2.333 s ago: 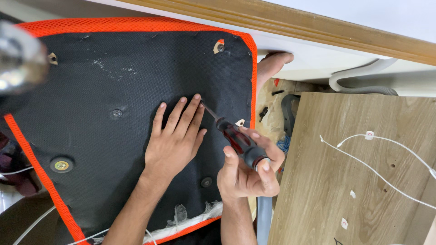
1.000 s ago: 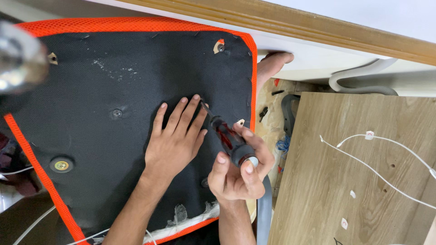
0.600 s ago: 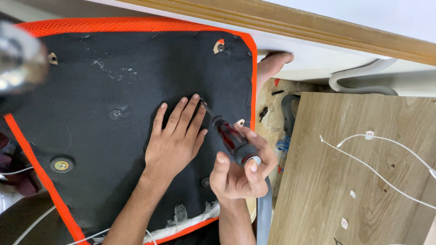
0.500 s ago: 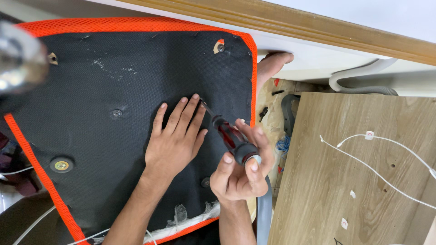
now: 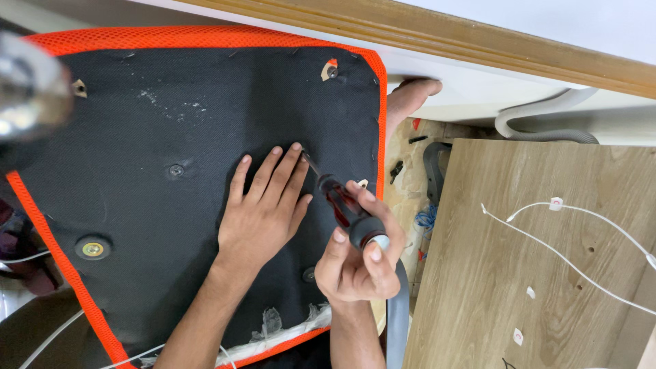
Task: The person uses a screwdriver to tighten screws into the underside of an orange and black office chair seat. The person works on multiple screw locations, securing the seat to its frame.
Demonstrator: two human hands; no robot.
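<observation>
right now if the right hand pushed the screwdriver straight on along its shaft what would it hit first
The right hand aims the screwdriver up and left. Its tip already sits by the left hand, at the fingertips, so it would likely meet the black seat underside there, or graze a fingertip; depth is unclear.

Bright, even light; blurred metal object [image 5: 27, 89] upper left

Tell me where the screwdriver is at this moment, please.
In the head view, the screwdriver is right of centre, held in the right hand, its tip on the black seat underside beside the left hand fingertips.
</observation>
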